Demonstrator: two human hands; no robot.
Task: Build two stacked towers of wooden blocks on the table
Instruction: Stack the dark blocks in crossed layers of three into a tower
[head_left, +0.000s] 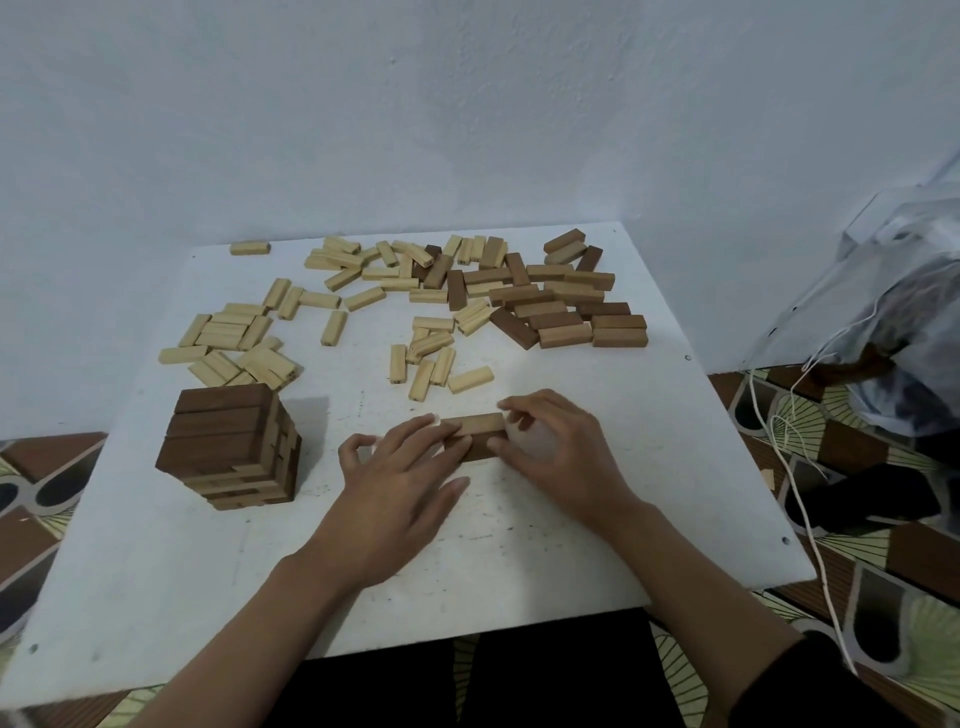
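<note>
Two brown blocks (480, 427) lie side by side on the tabletop (571, 561), dead ahead between the hands, long axis left to right, well apart from the first tower (228, 447); I judge both hands equally near, one at each end. Left hand (400, 488) palm down, fingers fairly straight, pressing the left end; right hand (556, 447) curled, pinching the right end.

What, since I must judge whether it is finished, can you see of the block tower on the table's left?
The tower stands upright at the left of the white table, several crosswise layers of wooden blocks. Its top layer is three dark brown blocks side by side; lower layers mix dark and paler wood, some ends jutting. Only the table is seen touching it.
</note>
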